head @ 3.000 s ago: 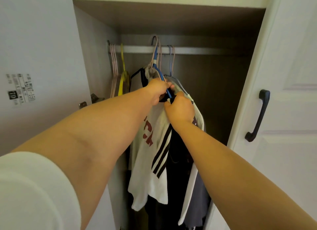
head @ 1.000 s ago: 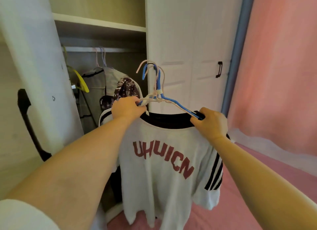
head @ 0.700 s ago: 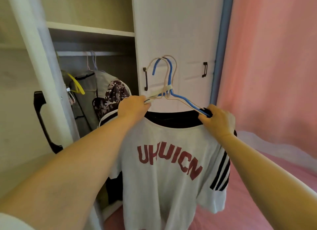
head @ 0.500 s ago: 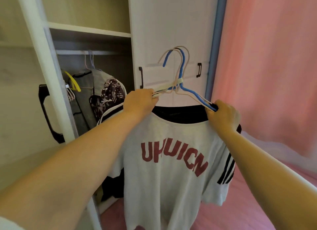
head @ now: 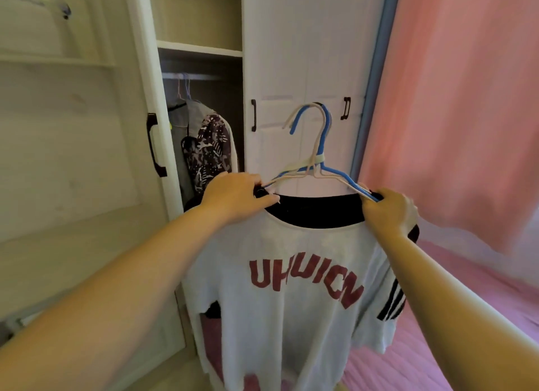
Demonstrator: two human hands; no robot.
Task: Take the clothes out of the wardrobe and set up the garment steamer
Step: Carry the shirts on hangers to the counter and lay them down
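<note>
I hold a bundle of hangers (head: 319, 145), blue and pale ones, out in front of the wardrobe. A white T-shirt (head: 291, 288) with red letters, a black collar and black sleeve stripes hangs from them, with darker clothes behind it. My left hand (head: 239, 197) grips the left shoulder of the hangers. My right hand (head: 388, 213) grips the right shoulder. Inside the open wardrobe (head: 201, 78) a grey garment and a patterned garment (head: 208, 148) still hang on the rail. No garment steamer is in view.
The open wardrobe door (head: 73, 157) with a black handle stands at the left. Closed white doors (head: 300, 55) with black handles are behind the hangers. A pink curtain (head: 466, 99) hangs at the right above a pink bed surface (head: 481, 274).
Three seconds ago both hands were on the hangers at the rail inside the wardrobe. The clothes are now off the rail and have swung right, away from the wardrobe.
</note>
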